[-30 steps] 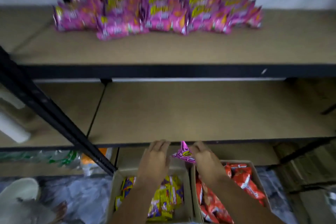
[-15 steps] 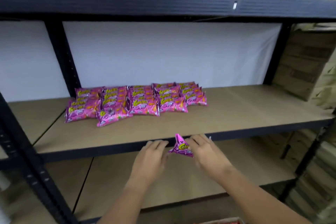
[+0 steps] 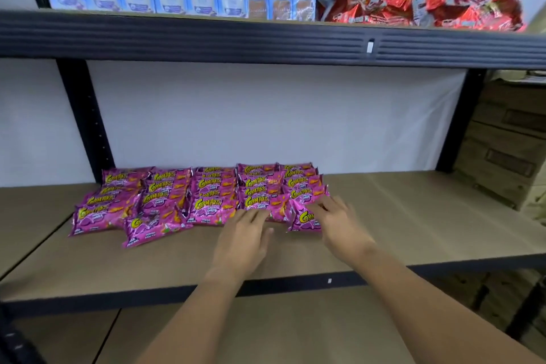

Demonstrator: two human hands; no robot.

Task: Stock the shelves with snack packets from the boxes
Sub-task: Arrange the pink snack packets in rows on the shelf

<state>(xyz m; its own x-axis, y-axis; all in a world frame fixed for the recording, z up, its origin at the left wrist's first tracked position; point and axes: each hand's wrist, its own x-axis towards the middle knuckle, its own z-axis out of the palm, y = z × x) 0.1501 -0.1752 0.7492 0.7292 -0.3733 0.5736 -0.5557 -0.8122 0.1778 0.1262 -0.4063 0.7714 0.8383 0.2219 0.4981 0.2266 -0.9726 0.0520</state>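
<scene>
Even, shadowless light; edges seemingly blurred, bowed

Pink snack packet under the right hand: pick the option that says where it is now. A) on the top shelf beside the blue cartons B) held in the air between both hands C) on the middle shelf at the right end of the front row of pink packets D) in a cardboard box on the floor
C: the pink snack packet lies on the middle shelf at the right end of the pink packets, with the right hand resting on it.

Pink packet [image 3: 304, 217] lying flat on shelf [image 3: 413, 216], beside pink rows [image 3: 206, 192]
</scene>
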